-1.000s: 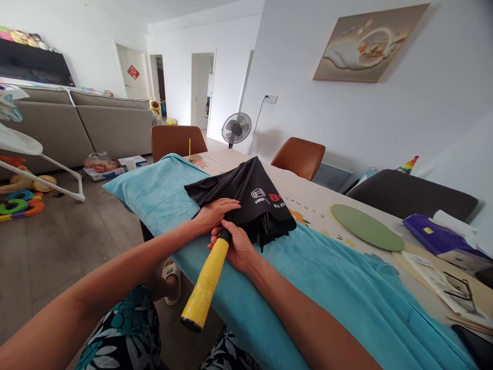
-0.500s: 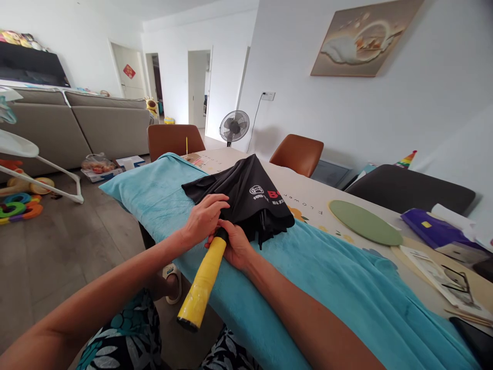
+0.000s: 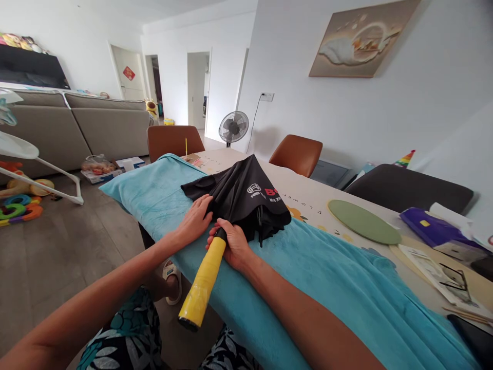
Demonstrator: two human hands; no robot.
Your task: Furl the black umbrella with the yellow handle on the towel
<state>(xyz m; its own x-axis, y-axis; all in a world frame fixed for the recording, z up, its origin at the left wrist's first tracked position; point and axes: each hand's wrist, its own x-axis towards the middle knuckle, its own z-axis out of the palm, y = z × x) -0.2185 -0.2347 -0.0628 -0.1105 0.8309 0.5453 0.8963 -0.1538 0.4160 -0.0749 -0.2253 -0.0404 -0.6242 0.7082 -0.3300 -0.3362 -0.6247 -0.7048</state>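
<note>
A black umbrella (image 3: pixel 234 192) with white and red print lies partly folded, its loose canopy bunched over the table. Its yellow-wrapped handle (image 3: pixel 202 282) points toward me, past the table edge. My right hand (image 3: pixel 233 244) is wrapped round the black top of the handle, just below the canopy. Against the left side of the canopy rests my left hand (image 3: pixel 194 221), fingers stretched out over the fabric and the palm above the blue cloth. Some rib ends (image 3: pixel 261 231) stick out under the canopy's right edge.
A light blue cloth (image 3: pixel 327 288) covers the near side of the table. On the table's right are a green oval mat (image 3: pixel 364 222), a purple packet (image 3: pixel 427 226), glasses (image 3: pixel 456 282) and a dark phone (image 3: pixel 470 334). Brown chairs (image 3: pixel 296 155) stand beyond.
My left hand has moved left and slightly down, off the umbrella's neck and onto the canopy's left side. The right hand keeps its grip. The printed canopy has shifted slightly.
</note>
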